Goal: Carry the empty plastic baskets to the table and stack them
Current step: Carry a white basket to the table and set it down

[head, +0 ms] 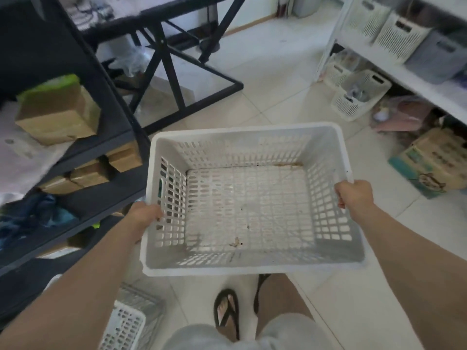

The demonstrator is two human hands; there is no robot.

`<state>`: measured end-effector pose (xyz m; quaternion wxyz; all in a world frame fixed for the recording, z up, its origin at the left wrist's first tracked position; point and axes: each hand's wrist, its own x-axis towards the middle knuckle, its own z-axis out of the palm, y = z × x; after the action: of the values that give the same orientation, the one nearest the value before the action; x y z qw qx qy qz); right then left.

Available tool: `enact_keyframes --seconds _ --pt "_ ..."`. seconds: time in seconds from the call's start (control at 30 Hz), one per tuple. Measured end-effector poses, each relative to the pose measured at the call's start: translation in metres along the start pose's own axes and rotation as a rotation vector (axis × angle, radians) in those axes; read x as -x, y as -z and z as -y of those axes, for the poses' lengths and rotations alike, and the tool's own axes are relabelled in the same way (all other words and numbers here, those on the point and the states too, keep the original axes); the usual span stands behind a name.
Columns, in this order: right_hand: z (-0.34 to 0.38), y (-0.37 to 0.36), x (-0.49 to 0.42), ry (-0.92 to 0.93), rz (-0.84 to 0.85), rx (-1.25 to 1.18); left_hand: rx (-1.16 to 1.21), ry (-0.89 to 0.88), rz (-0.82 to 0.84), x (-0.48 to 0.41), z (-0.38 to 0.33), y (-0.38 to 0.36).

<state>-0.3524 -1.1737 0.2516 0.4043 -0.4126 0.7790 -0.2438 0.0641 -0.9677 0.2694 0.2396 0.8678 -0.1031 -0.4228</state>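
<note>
1. Head view: white slotted plastic basket (249, 198) held level at waist height over the tiled floor (278, 79), empty save for a few specks of dirt.
2. Left hand (145, 215) clamped on the left rim, right hand (355, 197) closed round the right rim; a grip on opposite sides, likely to keep the wide load balanced while walking.
3. Black-framed table (161, 11) ahead and left, probably the destination, not yet reached.
4. Dark shelving (111, 114) with cardboard boxes (56, 112) close on the left; squeeze possible there.
5. Second white basket (126, 324) on the floor by the left foot: trip risk.
6. White shelf (394, 69) with more baskets on the right, well apart.
</note>
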Motion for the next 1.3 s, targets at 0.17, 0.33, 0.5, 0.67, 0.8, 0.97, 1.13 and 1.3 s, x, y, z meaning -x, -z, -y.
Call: enact_keyframes --seconds 0.17,0.33,0.5,0.67,0.8,0.97,1.13,1.3 --pt "0.064 -0.030 -0.096 0.027 0.043 0.011 0.035 -0.023 -0.051 -0.050 -0.093 -0.033" --pt "0.146 -0.068 -0.188 0.046 0.106 0.073 0.115 0.048 -0.107 -0.097 -0.167 -0.050" --pt "0.227 -0.114 -0.251 0.093 0.137 0.160 0.146 0.132 -0.144 -0.131 -0.224 -0.050" --pt "0.300 -0.187 -0.300 0.125 0.161 0.203 0.171 0.175 -0.179 -0.191 -0.275 -0.038" --pt "0.356 -0.259 -0.337 0.154 0.209 0.213 0.227 0.202 -0.185 -0.256 -0.315 -0.022" --pt "0.420 -0.354 -0.381 0.134 0.255 0.276 0.281 0.279 -0.158 -0.344 -0.354 0.005" --pt "0.464 -0.439 -0.422 0.123 0.306 0.279 0.299 0.357 -0.163 -0.427 -0.385 0.020" --pt "0.460 -0.540 -0.482 0.135 0.371 0.296 0.279 0.417 -0.167 -0.531 -0.392 0.005"
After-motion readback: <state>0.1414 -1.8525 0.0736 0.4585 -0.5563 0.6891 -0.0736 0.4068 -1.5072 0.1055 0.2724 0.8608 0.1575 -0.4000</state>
